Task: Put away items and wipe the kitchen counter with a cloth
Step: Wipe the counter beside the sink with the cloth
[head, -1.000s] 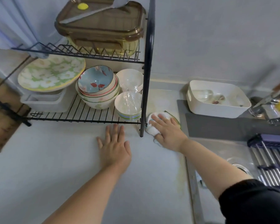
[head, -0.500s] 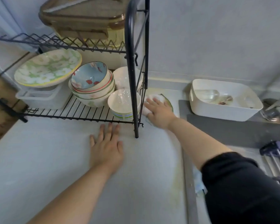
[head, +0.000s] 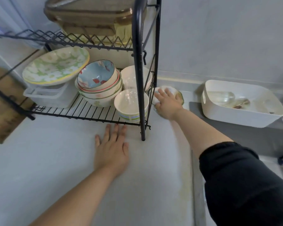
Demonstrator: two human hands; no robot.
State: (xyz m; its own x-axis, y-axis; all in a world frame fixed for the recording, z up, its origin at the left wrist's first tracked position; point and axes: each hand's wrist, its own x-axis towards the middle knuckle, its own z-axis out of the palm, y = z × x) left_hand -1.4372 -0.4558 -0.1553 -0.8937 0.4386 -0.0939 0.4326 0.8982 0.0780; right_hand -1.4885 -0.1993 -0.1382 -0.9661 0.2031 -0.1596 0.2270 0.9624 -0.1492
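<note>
Beside the dish rack (head: 138, 79), against the wall, a white cloth (head: 177, 93) is pressed onto the bench (head: 55, 160) by the right hand (head: 167, 106), fingers (head: 160, 94) spread flat over it. The left hand (head: 111, 152) is laid flat on the bench, straight-fingered, holding nothing.

The single view comes from a wide-angle camera on the person's head, close above the counter (head: 55, 160) and looking forward and steeply down, so both forearms run up from the near edge and the left hand (head: 112, 152) and right hand (head: 167, 103) lie near the middle. It faces the far wall (head: 219, 38), with the dish rack (head: 138, 62) at far left, so near that its top shelf is cut off, and the white tub (head: 235, 118) at far right. The lens bends lines at the borders, and the blurred right edge is perhaps a sink.
</note>
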